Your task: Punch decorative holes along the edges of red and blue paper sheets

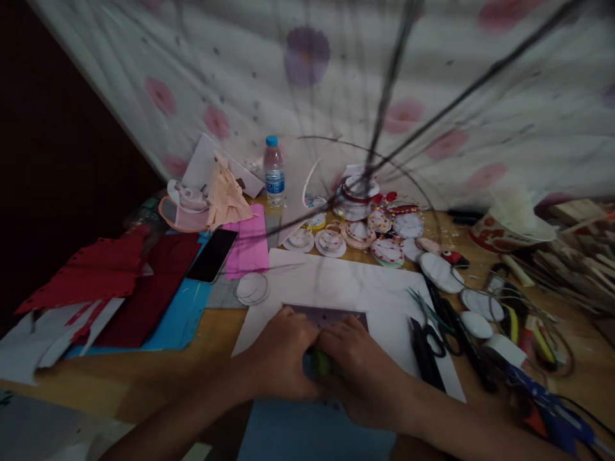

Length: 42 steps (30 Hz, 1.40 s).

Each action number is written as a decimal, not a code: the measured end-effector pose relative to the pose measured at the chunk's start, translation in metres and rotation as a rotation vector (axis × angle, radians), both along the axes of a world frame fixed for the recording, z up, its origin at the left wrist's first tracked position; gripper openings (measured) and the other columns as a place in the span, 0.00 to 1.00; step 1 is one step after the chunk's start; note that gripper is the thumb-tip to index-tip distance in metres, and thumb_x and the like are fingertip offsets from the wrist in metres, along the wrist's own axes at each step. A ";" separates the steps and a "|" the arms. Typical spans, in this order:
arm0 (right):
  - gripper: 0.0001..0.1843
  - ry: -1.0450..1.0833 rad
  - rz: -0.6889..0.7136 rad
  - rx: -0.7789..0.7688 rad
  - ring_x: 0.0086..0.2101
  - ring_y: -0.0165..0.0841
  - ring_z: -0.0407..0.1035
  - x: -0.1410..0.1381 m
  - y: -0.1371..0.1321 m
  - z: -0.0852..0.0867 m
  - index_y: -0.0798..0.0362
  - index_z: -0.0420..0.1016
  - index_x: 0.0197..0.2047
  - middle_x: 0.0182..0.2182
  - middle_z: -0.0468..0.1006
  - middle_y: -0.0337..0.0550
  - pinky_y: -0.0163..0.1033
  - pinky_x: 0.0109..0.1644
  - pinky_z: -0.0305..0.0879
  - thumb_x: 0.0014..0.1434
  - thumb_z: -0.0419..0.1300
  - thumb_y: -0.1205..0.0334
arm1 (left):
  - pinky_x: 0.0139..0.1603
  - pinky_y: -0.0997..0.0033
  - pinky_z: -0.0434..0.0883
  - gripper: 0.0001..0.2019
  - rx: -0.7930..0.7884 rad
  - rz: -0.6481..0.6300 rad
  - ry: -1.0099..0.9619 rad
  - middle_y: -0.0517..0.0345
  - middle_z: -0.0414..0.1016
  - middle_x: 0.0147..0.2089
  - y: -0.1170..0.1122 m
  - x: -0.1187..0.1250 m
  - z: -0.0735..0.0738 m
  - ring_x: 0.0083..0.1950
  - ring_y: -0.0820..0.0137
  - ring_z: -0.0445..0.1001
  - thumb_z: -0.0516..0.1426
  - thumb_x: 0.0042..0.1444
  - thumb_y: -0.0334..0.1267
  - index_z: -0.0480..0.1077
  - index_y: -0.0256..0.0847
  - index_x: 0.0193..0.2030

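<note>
Near the front edge of the worktop (221, 342), the left hand (283, 349) and the right hand (358, 358) are meeting, both grasping a small green object (321, 363) that is mostly hiding between them. Just beyond the knuckles, a purplish sheet (331, 312) is lying over white paper (312, 275); a bottle (273, 169) is standing near the back edge.

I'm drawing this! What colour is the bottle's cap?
The cap is blue, best seen in the head view.
</note>
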State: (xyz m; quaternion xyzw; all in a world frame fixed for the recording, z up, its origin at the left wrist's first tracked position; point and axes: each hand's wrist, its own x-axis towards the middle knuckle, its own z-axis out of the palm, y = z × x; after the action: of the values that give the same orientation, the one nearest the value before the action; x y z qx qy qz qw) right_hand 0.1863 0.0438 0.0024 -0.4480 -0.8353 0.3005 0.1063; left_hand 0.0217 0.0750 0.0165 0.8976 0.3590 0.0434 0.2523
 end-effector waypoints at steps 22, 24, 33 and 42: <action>0.12 0.195 -0.127 -0.276 0.36 0.34 0.70 0.026 0.008 0.007 0.55 0.70 0.48 0.36 0.76 0.43 0.37 0.39 0.65 0.61 0.56 0.64 | 0.35 0.73 0.62 0.08 -0.342 0.263 -0.024 0.62 0.76 0.30 -0.013 -0.035 0.001 0.34 0.68 0.72 0.56 0.56 0.38 0.74 0.40 0.31; 0.18 0.233 -0.134 -0.213 0.41 0.35 0.70 0.027 0.007 0.010 0.54 0.66 0.55 0.42 0.76 0.46 0.38 0.44 0.66 0.61 0.56 0.64 | 0.36 0.73 0.63 0.08 -0.348 0.268 -0.037 0.61 0.76 0.31 -0.015 -0.036 0.003 0.35 0.68 0.73 0.55 0.57 0.38 0.74 0.40 0.31; 0.18 0.003 0.080 0.004 0.44 0.44 0.67 0.016 0.003 0.026 0.54 0.70 0.51 0.40 0.76 0.50 0.51 0.49 0.61 0.56 0.61 0.64 | 0.35 0.73 0.63 0.08 -0.326 0.246 -0.044 0.61 0.76 0.30 -0.017 -0.031 0.004 0.35 0.67 0.73 0.55 0.56 0.37 0.72 0.39 0.29; 0.20 -0.008 0.090 -0.187 0.46 0.44 0.67 0.015 0.004 0.026 0.55 0.70 0.51 0.44 0.74 0.51 0.48 0.49 0.62 0.55 0.63 0.63 | 0.33 0.74 0.63 0.08 -0.346 0.271 -0.085 0.61 0.75 0.29 -0.015 -0.028 0.007 0.35 0.68 0.73 0.55 0.56 0.35 0.72 0.39 0.28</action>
State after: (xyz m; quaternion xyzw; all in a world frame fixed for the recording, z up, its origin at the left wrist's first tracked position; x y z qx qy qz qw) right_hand 0.2015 0.0477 0.0281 -0.4191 -0.8232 0.3801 0.0472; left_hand -0.0061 0.0598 0.0233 0.7820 0.4673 0.0524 0.4091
